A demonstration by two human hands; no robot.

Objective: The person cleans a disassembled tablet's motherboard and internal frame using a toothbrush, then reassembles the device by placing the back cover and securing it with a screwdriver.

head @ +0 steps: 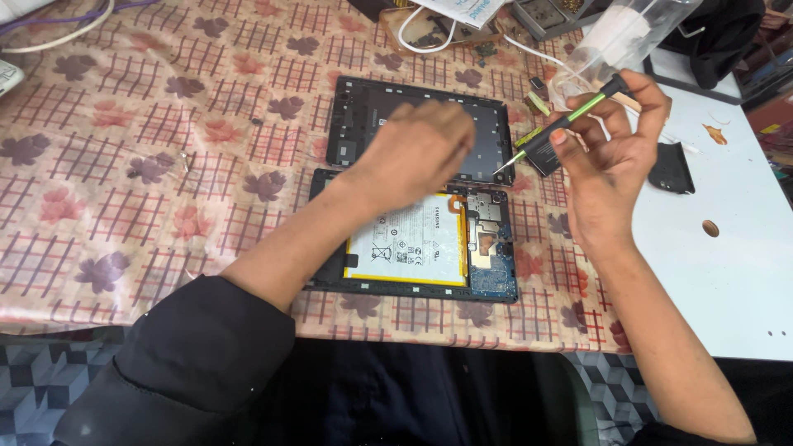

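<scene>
- Head view, centre of the frame: our left hand (421,149) rests loosely curled and blurred over the opened tablet (413,239), holding nothing that we can see, seemingly to steady it; battery (409,244) and blue circuit board (489,248) lie exposed.
- Just above it lies the detached black back cover (487,124), inner side up.
- Upper right: our right hand (607,157) pinches a green-shafted screwdriver (562,124), fingers closed around it, tip angled down toward the cover's edge.
- Everything sits on a floral tablecloth (165,165); a white mat (727,248) lies at right.
</scene>
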